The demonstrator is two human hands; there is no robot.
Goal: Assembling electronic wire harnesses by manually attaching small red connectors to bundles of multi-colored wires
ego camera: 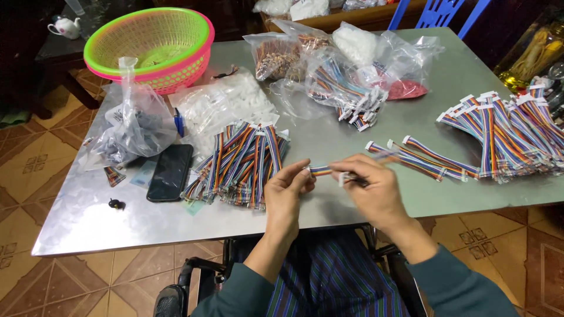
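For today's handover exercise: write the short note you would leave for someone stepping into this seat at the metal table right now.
Left hand pinches one end of a rainbow ribbon cable; right hand grips the other end beside a small white connector.
Bare cables lie heaped in front of the left hand.
Cables with white ends are piled at the right; a few more lie beside the right hand.
White connectors sit in a bag.
Done: the right pile. Left: the bare heap.

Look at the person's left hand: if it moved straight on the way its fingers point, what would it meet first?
The left hand points right along the rainbow ribbon cable it pinches, so it would probably meet the right hand first, though depth is unclear.
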